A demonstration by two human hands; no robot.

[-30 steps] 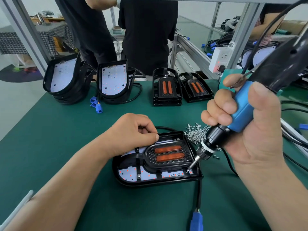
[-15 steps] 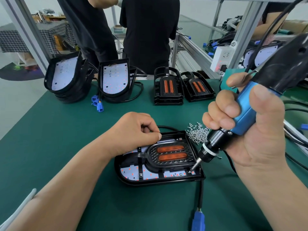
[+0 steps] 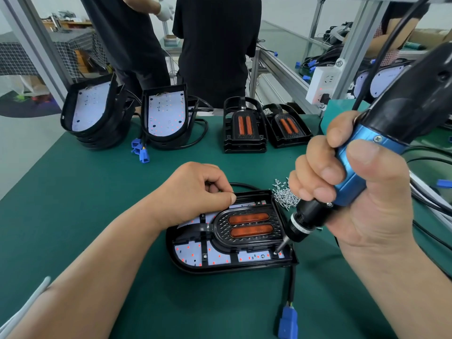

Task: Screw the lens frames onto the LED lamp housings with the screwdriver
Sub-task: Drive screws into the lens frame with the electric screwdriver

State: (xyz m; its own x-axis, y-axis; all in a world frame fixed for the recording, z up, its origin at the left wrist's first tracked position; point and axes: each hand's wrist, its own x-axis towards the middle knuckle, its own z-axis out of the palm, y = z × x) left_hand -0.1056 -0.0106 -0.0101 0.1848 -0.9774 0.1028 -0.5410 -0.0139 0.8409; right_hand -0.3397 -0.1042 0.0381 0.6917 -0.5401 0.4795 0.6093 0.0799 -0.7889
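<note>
Holding at the same lower-right corner of the lens frame (image 3: 247, 225), the electric screwdriver (image 3: 364, 145) stays clamped in the fingers of the right hand (image 3: 367, 204). The curled fingers of the left hand (image 3: 193, 192) pinch the LED lamp housing (image 3: 220, 267), centre frame on the desk (image 3: 85, 204); fastening seemingly under way.

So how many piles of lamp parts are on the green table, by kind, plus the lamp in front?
Piles of lamp shells with white boards: 2
Piles of black frames with orange bars: 2
Lamp in front: 1
Total: 5
</note>
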